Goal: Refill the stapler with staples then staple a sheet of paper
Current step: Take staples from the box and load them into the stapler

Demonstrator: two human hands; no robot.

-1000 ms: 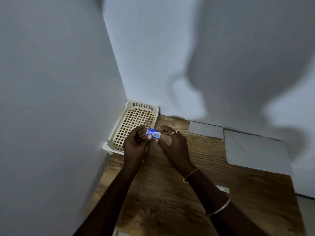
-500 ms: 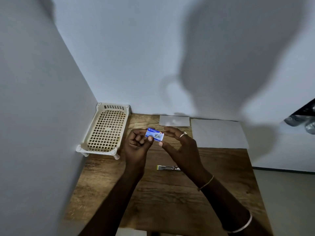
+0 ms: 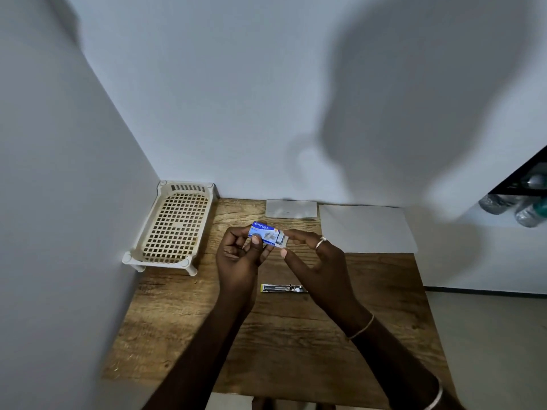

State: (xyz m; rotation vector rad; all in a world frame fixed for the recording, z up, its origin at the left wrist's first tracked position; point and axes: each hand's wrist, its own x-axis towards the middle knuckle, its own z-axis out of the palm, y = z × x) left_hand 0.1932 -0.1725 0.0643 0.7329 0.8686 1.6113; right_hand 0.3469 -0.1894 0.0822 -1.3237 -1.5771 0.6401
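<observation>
Left hand (image 3: 239, 257) grasps the box (image 3: 264, 233); right hand (image 3: 321, 261) pinches its tray (image 3: 282, 241), best slid out level so nothing spills.

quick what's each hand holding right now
Left hand: grips small blue cardboard staple box.
Right hand: fingertips at the box's protruding tray; grip cannot be told.

wooden table (image 3: 296, 350): cream lattice tray (image 3: 174, 226) back left, small paper (image 3: 291, 209), large sheet (image 3: 367, 229) back, stapler (image 3: 282, 288) centre.

Basket (image 3: 157, 261) back-L, stapler (image 3: 282, 288) ctr, paper (image 3: 367, 229) back-R
</observation>
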